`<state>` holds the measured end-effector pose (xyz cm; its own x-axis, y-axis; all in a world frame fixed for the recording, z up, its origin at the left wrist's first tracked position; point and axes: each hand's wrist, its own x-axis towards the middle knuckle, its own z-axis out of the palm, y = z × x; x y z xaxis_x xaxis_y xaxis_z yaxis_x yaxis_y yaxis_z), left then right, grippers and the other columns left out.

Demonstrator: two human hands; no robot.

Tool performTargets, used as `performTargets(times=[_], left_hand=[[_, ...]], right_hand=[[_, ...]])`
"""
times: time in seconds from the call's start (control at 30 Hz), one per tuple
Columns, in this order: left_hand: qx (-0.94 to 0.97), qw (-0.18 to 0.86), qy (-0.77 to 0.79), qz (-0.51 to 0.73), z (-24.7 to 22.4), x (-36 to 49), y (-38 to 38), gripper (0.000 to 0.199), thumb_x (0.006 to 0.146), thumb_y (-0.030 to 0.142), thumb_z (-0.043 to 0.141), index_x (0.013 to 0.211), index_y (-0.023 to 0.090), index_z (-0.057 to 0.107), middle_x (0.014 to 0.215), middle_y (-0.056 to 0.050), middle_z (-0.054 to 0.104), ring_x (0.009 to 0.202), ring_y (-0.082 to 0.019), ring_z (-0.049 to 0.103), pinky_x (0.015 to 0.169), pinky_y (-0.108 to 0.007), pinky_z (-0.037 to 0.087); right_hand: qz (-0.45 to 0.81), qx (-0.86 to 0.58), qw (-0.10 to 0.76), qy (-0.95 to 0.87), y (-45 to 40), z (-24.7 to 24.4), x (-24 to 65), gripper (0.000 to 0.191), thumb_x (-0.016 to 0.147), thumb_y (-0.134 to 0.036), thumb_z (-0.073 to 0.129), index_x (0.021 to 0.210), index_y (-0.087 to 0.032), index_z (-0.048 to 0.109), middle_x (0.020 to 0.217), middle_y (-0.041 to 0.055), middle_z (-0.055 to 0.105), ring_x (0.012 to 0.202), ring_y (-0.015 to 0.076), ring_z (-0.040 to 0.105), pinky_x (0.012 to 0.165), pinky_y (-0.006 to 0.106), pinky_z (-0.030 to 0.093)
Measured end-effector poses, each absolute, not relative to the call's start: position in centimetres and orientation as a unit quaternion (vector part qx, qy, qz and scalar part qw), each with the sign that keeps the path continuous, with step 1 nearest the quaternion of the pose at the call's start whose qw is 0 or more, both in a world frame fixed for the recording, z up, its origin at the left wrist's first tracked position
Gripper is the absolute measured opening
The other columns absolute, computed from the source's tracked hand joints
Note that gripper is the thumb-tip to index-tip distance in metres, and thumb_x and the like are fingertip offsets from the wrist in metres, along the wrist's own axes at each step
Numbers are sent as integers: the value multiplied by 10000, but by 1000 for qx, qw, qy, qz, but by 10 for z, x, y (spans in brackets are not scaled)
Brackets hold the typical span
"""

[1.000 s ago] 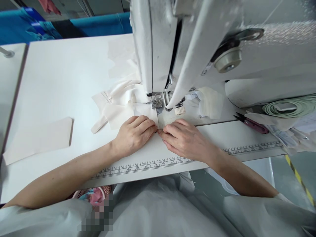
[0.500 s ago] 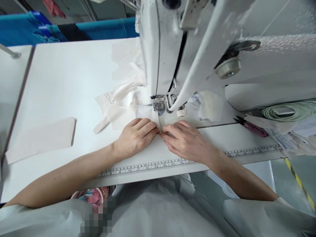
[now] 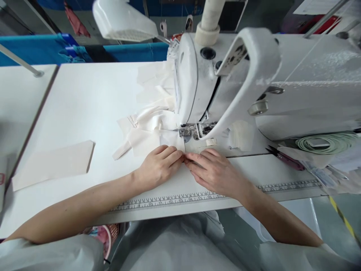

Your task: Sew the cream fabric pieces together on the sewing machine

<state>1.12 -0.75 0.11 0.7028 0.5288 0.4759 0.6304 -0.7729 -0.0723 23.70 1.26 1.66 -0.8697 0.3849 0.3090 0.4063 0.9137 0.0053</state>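
My left hand (image 3: pixel 160 166) and my right hand (image 3: pixel 216 171) meet fingertip to fingertip just in front of the sewing machine's presser foot (image 3: pixel 185 132). Both pinch the near edge of a white fabric piece (image 3: pixel 170 140), whose far part runs to the foot. The fingertips hide most of the pinched edge. More cream-white fabric (image 3: pixel 143 139) lies bunched and folded left of the foot. The white sewing machine (image 3: pixel 188 82) stands right behind my hands.
A flat cream fabric panel (image 3: pixel 56 164) lies on the table at left. A printed ruler strip (image 3: pixel 172 200) follows the front edge. At right are thread snips (image 3: pixel 286 158), a coil of pale green cord (image 3: pixel 325 143) and scraps. A pink basket (image 3: pixel 113 235) stands below.
My view has tilted up, showing more of the machine's top and a white lamp head. The hands keep their pinch at nearly the same place before the foot.
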Motion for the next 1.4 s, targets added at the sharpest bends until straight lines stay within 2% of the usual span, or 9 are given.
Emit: performTargets(times=[0.23, 0.6, 0.9, 1.2, 1.4], left_hand=[[-916, 124, -311, -220, 2, 12, -8, 122, 957, 77, 529, 924, 90, 645, 957, -84, 716, 867, -193, 642, 714, -324, 523], [-918, 103, -317, -214, 2, 8, -5, 142, 972, 89, 497, 979, 93, 639, 999, -90, 701, 900, -191, 629, 748, -330, 528], [-905, 129, -333, -232, 0, 8, 7, 167, 981, 101, 490, 1039, 79, 645, 997, -82, 723, 870, -184, 642, 734, -314, 535], [-893, 138, -359, -231, -4, 5, 16, 175, 965, 88, 498, 1043, 111, 653, 1056, -87, 710, 883, -194, 647, 728, -325, 539], [-895, 49, -371, -244, -3, 1, 22, 177, 984, 132, 478, 1055, 105, 638, 978, -82, 677, 879, -192, 620, 757, -329, 573]], right_hand=[[-39, -202, 158, -966, 13, 16, 236, 247, 932, -124, 515, 1104, -155, 688, 1158, 73, 700, 882, 179, 602, 863, 357, 472], [-38, -206, 165, -964, 14, 17, 233, 273, 920, -112, 520, 1142, -116, 678, 1121, 91, 698, 925, 183, 614, 867, 353, 478], [-50, -244, 131, -960, 19, 16, 227, 292, 959, -180, 502, 1201, -136, 661, 1236, 106, 669, 986, 203, 638, 917, 372, 452], [-61, -261, 122, -956, 28, 18, 221, 289, 981, -179, 448, 1173, -135, 659, 1282, 97, 657, 954, 178, 636, 827, 329, 442], [-47, -275, 119, -953, 30, 17, 219, 290, 966, -167, 464, 1183, -145, 654, 1285, 105, 633, 889, 167, 632, 779, 332, 440]])
